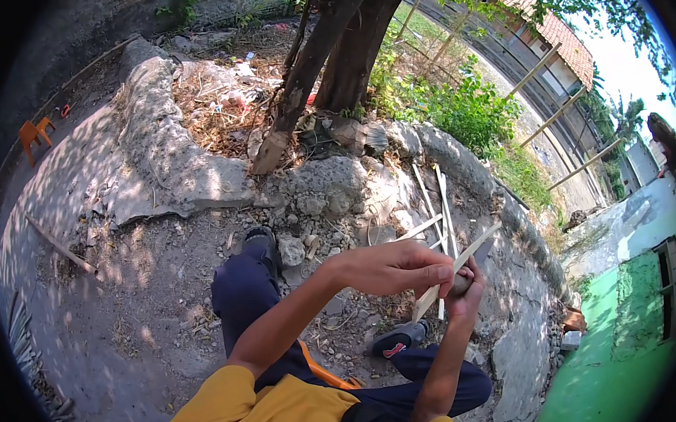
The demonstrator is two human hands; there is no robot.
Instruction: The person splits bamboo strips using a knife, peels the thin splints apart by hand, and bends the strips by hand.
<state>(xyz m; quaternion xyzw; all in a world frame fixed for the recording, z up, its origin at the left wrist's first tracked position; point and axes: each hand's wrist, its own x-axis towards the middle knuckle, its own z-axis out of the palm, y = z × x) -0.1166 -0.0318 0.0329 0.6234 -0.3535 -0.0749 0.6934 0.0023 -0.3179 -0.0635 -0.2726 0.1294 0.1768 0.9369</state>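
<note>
My left hand [406,267] pinches a pale, flat strip of bamboo or wood [470,251] between thumb and fingers. The strip slants from lower left to upper right across both hands. My right hand [466,294] is closed around a rounded brown handle [459,284], close beneath the strip. A dark grey knife blade [482,255] shows just past these fingers, beside the strip. Whether the blade touches the strip is hard to make out. Beyond my hands, several similar pale strips [446,209] lie crossed on the ground, leaning toward a low stone border.
A rough stone border [175,162] curves round a tree trunk [352,50] and dry litter. My shoes [400,339] rest on stony dirt. A stick [61,244] lies at left, with an orange plastic stool [36,137] farther off. A green wall [591,373] stands at right.
</note>
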